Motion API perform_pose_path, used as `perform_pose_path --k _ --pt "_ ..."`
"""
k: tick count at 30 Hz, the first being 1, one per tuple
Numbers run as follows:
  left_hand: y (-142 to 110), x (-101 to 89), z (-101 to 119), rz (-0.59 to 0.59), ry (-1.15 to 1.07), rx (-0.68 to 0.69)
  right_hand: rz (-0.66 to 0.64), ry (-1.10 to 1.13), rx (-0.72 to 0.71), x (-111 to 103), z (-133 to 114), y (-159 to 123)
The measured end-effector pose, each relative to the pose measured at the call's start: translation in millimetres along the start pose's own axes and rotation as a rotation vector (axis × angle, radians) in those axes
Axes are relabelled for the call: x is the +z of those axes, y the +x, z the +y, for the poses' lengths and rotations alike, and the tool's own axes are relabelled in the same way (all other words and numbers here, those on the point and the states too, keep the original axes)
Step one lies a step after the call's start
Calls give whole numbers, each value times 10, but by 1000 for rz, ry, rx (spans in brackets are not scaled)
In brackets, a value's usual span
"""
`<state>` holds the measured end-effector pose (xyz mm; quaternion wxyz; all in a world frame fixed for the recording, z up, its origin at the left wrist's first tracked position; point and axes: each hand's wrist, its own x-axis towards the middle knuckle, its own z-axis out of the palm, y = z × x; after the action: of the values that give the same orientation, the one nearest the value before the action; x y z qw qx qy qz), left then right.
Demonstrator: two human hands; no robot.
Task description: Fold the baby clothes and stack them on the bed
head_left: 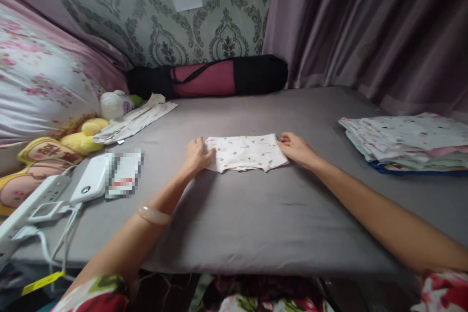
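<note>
A small white folded garment (246,152) with scattered little prints lies flat on the grey bed sheet (248,224), wider than it is deep. Its left edge is gripped by my left hand (198,155), thumb on top and fingers curled. My right hand (295,149) pinches the upper right corner, with the fingertips close together. Along the near edge of the cloth there is a shallow notch between two small points. A light bangle (154,215) circles my left wrist.
A stack of folded clothes (409,141) stands at right. Left are another pale garment (135,119), plush toys (78,141), a white power bank (91,180), a blurred-out packet (124,174) and a power strip (32,209) with cables. A long black-and-maroon bag (204,78) lies against the wall.
</note>
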<state>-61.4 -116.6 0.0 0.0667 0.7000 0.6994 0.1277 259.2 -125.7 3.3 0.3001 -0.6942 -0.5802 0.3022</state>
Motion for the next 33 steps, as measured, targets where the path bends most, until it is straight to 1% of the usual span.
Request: perform_pose_path --k 3,5,7,9,13,15,17,20,22,25,28,30,33 --pt "16 -129 -17 -90 -69 -113 -52 125 152 -62 -6 -34" --pt "15 -217 7 -159 -135 -174 -102 159 222 -84 -39 -48" --pt "6 -294 43 -210 -213 -219 -123 135 239 -97 -87 -55" --pt "-6 -352 74 -234 -291 -254 -123 88 227 -102 -137 -60" --pt "-9 -390 95 -257 -437 -330 -183 27 230 -72 -208 -95" --pt "6 -366 92 -276 -479 -353 -211 21 203 -42 -212 -120" --pt "31 -327 90 -260 -473 -337 -192 -15 129 -15 -193 -141" --pt "80 -299 111 -167 -399 -267 -92 -179 -16 -11 -158 -172" --pt "108 -340 167 -109 -372 -205 -42 -282 -74 -50 -158 -208" --pt "126 -489 349 -71 -424 -104 -25 -289 -85 -186 -193 -290" --pt "126 -664 643 -81 -520 -31 9 -207 -77 -416 -201 -375" --pt "129 -753 889 -96 -611 -8 58 -160 -62 -629 -158 -416" --pt "147 -831 1314 -151 -743 58 122 -87 -23 -1032 -31 -467"
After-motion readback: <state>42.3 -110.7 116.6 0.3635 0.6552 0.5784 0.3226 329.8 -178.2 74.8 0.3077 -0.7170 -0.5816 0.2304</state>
